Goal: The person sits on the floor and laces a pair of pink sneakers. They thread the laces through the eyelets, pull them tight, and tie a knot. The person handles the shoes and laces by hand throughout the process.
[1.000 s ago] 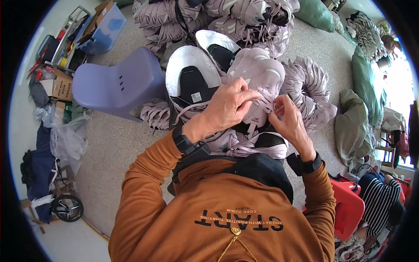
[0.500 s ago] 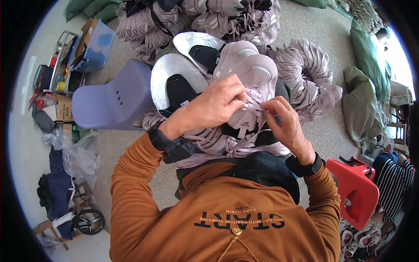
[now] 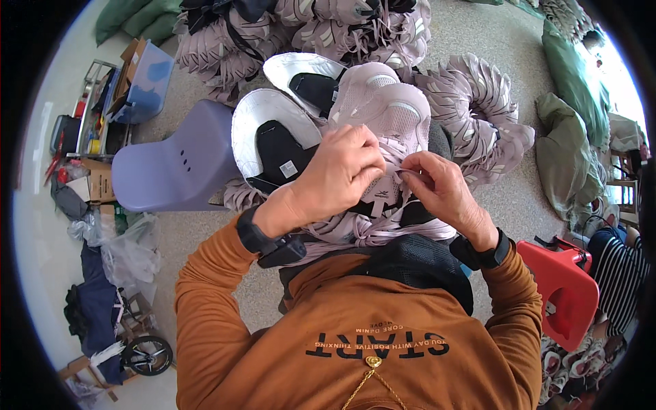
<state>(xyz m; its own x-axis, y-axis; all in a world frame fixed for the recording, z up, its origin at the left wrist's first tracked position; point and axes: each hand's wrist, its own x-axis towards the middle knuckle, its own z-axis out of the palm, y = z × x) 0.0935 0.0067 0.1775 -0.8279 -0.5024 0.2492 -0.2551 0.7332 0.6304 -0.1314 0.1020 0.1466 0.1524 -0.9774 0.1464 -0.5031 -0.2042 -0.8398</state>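
Several pale pink shoe uppers (image 3: 403, 113) lie in my lap, with mesh toes pointing away from me. On the nearest upper, both hands work at the pink shoelace (image 3: 391, 147) across its tongue. My left hand (image 3: 342, 171) comes over from the left with fingers pinched on the lace, though its fingertips are partly hidden. From the right, my right hand (image 3: 444, 188) pinches the lace at the edge of the eyelets. To the left lie two opened uppers with white linings (image 3: 244, 126) and black inner parts (image 3: 280, 154). Bundled laces (image 3: 376, 231) sit below my hands.
A purple chair (image 3: 171, 157) stands at left, near a blue plastic bin (image 3: 149, 82). Strings of stacked pink uppers (image 3: 471, 89) lie ahead and at right. A red stool (image 3: 564, 301) is at lower right, beside a person in striped clothing (image 3: 618, 273). Green sacks (image 3: 574, 89) line the right side.
Both hands stay at the lace. My right hand has shifted slightly left, closer to the left hand, and the left hand has dropped a little. The whole view has tilted slightly.
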